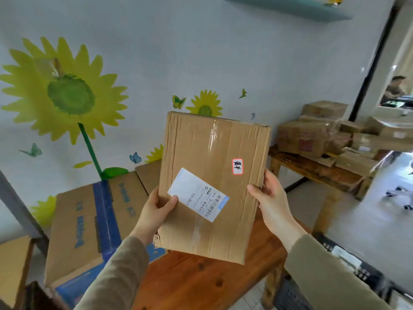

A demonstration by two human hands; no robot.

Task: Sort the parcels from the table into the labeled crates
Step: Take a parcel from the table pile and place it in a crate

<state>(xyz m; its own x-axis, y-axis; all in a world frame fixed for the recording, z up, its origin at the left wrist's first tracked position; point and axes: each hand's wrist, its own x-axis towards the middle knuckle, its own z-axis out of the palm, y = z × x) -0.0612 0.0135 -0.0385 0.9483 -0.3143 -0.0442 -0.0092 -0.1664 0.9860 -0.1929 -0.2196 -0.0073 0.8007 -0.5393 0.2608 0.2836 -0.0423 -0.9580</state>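
Head view. Holds flat cardboard parcel (212,153) up at centre, over wooden table (201,283). Grips its 8 o'clock edge with left hand (154,211), thumb curled onto the face beside white shipping label (199,194). Clasps its 3 o'clock edge with right hand (270,202), fingers wrapped behind.

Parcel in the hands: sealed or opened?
Sealed on the face shown: clear tape runs along the middle seam of the parcel, nothing lifted. The left hand and right hand grip its edges.
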